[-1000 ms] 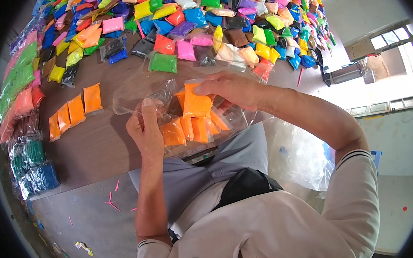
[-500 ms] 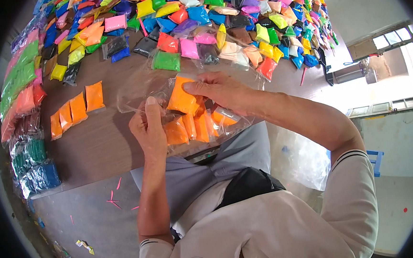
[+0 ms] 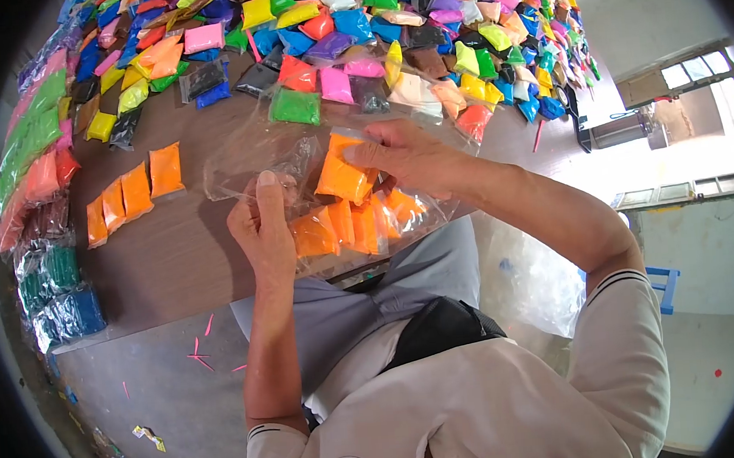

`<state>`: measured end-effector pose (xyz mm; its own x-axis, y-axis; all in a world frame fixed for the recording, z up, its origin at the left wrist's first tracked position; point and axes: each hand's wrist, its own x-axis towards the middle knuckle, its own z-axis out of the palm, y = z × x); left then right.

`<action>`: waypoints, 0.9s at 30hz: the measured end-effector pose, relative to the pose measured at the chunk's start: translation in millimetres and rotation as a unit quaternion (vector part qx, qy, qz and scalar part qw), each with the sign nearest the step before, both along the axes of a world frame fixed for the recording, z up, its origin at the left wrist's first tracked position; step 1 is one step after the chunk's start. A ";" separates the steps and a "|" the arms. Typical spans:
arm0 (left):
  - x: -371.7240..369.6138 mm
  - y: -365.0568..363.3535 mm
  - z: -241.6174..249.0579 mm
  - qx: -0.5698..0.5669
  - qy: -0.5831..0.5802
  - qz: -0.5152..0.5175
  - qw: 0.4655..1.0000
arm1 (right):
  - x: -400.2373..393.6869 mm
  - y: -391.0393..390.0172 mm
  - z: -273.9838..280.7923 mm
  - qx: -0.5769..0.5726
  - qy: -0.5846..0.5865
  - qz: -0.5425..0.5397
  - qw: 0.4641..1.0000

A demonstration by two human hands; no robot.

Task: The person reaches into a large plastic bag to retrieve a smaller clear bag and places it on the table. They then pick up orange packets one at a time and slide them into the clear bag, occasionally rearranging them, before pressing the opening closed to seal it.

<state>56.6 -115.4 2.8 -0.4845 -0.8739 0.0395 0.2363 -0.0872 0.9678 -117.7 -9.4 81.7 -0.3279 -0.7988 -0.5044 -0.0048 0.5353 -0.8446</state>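
Observation:
My left hand (image 3: 263,228) grips the edge of a clear plastic bag (image 3: 251,156) that holds several orange packets (image 3: 346,228). My right hand (image 3: 404,154) reaches into the bag's mouth and pinches one orange packet (image 3: 339,176) above the others. The bag rests at the near edge of a brown table (image 3: 181,242). A row of loose orange packets (image 3: 130,194) lies on the table to the left of my hands.
A large heap of small coloured packets (image 3: 353,26) covers the far half of the table. Bundled bags of green, pink, dark green and blue packets (image 3: 42,209) line the left edge. Another clear plastic bag (image 3: 532,277) hangs by my right elbow.
My right hand has shifted the pinched orange packet slightly right and down inside the bag's mouth. My left hand stays in place holding the bag's edge.

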 end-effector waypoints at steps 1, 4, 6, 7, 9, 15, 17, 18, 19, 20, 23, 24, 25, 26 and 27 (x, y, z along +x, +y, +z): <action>-0.4 0.1 0.4 -0.003 0.003 0.000 1.000 | -0.2 1.3 1.3 -0.003 -0.019 0.000 1.000; -1.2 1.0 1.8 0.005 -0.004 0.006 1.000 | 2.8 3.1 1.3 -0.015 -0.038 -0.056 0.998; -1.4 1.3 2.1 0.007 0.004 0.002 1.000 | 3.4 5.3 0.0 -0.024 -0.029 -0.066 0.997; -1.6 1.4 2.2 0.008 0.008 0.001 1.000 | 3.5 6.6 -0.3 -0.029 -0.025 -0.070 0.997; -1.8 1.5 2.1 0.011 0.004 0.002 1.000 | 6.1 8.3 7.3 -0.042 0.017 -0.048 0.998; -0.8 1.5 3.3 0.011 -0.010 0.002 1.000 | 3.3 10.8 7.9 -0.032 0.035 -0.088 0.995; -1.3 1.7 2.8 0.008 -0.009 0.003 1.000 | 4.0 11.3 8.2 -0.013 -0.027 -0.127 0.991; -1.7 1.5 2.5 0.007 -0.007 0.004 1.000 | 5.1 12.0 9.4 0.000 -0.059 -0.137 0.989; -1.8 1.5 1.9 0.007 -0.006 0.005 1.000 | 6.5 12.5 10.3 0.014 -0.091 -0.147 0.985; -1.9 1.4 1.2 0.011 0.000 0.003 1.000 | 8.4 13.0 11.3 0.003 -0.111 -0.148 0.983; -2.2 1.7 0.8 0.021 0.005 -0.001 1.000 | 11.8 14.9 15.2 -0.029 -0.128 -0.149 0.980; -1.9 1.5 2.2 0.022 0.000 -0.001 1.000 | 11.4 15.9 16.7 -0.039 -0.106 -0.146 0.983; -1.6 1.6 2.9 0.023 -0.006 -0.001 1.000 | 11.3 16.8 18.4 -0.048 -0.085 -0.143 0.985; -1.0 1.3 2.0 0.025 -0.003 -0.005 1.000 | 11.7 16.7 21.7 -0.045 -0.061 -0.166 0.983; -0.2 0.6 0.4 0.028 -0.001 -0.008 1.000 | 12.3 16.1 25.8 -0.041 -0.036 -0.187 0.981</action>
<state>56.4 -114.7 3.2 -0.4975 -0.8674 -0.0100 0.2336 -0.1450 0.9615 -105.4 6.8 107.5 -0.5718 -0.6678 -0.4765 0.2412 0.4183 -0.8757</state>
